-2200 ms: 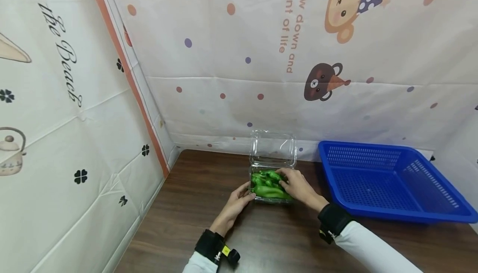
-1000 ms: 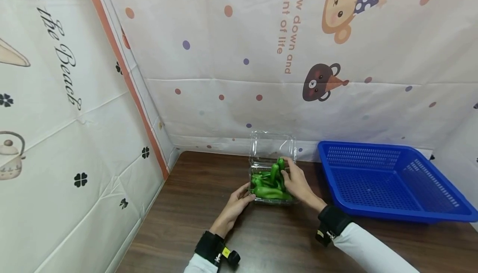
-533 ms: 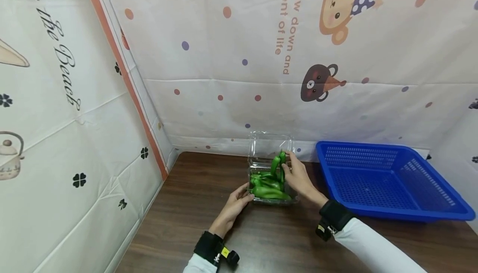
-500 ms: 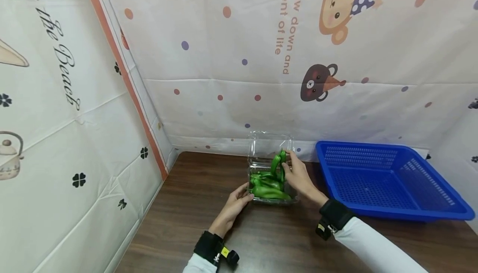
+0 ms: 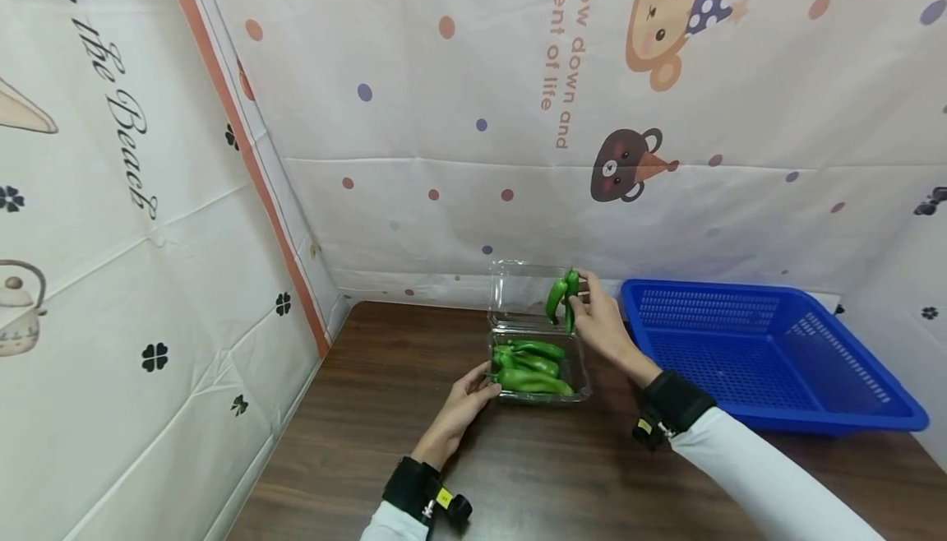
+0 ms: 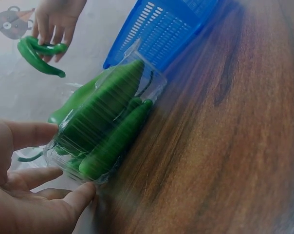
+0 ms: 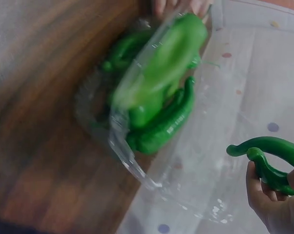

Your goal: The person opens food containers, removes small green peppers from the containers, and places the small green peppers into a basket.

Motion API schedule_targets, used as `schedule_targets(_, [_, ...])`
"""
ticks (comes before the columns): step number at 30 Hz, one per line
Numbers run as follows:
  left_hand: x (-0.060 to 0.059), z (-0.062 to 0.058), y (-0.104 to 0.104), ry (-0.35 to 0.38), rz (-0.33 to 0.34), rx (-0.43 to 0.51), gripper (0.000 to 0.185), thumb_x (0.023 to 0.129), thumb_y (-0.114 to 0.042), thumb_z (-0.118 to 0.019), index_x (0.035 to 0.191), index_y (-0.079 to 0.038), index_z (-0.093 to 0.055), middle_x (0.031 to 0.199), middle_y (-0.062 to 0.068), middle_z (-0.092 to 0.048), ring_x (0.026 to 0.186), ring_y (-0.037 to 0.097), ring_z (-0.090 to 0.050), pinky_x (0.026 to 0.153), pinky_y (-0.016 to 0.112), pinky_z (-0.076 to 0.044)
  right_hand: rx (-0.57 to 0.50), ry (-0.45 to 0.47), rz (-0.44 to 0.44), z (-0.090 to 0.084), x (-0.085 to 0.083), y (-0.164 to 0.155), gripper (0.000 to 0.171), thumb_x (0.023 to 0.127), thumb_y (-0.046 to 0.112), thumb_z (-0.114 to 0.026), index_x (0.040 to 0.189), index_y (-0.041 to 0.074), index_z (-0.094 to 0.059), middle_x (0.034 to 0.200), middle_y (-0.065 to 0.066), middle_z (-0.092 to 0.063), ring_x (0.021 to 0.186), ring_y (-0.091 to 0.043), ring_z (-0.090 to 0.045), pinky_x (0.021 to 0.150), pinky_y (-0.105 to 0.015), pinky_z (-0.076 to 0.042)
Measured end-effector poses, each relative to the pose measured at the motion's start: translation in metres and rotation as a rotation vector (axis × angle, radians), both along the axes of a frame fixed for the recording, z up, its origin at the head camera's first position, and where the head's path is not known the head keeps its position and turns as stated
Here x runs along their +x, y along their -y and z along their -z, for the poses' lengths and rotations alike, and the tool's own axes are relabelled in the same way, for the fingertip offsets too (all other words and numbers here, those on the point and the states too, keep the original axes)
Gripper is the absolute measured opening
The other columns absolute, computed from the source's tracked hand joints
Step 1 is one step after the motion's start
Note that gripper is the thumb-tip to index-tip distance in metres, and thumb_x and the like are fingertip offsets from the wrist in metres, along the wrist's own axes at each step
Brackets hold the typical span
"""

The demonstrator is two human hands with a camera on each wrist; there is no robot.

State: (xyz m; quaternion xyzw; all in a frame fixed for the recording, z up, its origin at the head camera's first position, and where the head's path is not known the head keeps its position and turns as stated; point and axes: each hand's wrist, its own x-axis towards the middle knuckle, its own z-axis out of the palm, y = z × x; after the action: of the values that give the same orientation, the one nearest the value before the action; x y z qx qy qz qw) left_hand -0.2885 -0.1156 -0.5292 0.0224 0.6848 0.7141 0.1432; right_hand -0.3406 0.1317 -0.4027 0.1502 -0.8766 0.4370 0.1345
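**Two peppers lifted clear of the box**

Since a moment ago the right hand [image 5: 602, 323] has risen from inside the clear plastic box [image 5: 538, 372] and now holds two green peppers [image 5: 562, 298] up in the air, in front of the box's raised lid [image 5: 527, 293], above and behind the open tray.

Nearest the person, the left hand [image 5: 462, 405] lies on the dark wooden desk [image 5: 414, 450] with its fingers [image 6: 71, 195] fairly straight, their tips touching the near left corner of the box without wrapping round it. A black wrist strap sits on each forearm, with white sleeves behind.

Just beyond, the box stands on the desk with its lid tipped upright at the back. Several more green peppers [image 5: 534, 367] lie lengthwise inside it, piled together.

Above these, the right hand pinches the two lifted peppers near their upper ends, fingers [image 7: 264, 192] curled round them; both peppers are curved and hang down from the grip.

To the right of the box, near it but apart, a blue plastic basket [image 5: 769, 405] rests on the desk. Behind everything hangs a pale printed cloth [image 5: 444, 113] with dots, cartoon animals and lettering.
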Motion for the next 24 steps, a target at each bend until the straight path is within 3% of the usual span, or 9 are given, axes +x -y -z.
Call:
schedule_targets(14, [0.0,0.001,-0.001,-0.009,0.006,0.002,0.069,0.101,-0.027,-0.065,0.16,-0.007,-0.034,0.165,0.028,-0.027,0.154,0.044,-0.027,0.123,0.055,-0.033,0.005,-0.1,0.022,-0.031,-0.005,-0.012,0.047,0.104,-0.004,-0.045,0.15,-0.006,-0.037,0.129,-0.033,-0.058,0.115,-0.046,-0.064,0.091,-0.054,-0.058])
schedule_targets(24, [0.0,0.0,0.0,-0.018,0.012,0.001,0.068,0.102,-0.026,-0.063,0.16,-0.006,-0.033,0.166,0.027,-0.026,0.154,0.044,-0.026,0.124,0.055,-0.032,0.013,-0.103,0.023,-0.05,-0.003,-0.018,0.049,0.105,-0.002,-0.045,0.153,-0.004,-0.036,0.131,-0.032,-0.058,0.116,-0.046,-0.064,0.086,-0.049,-0.06])
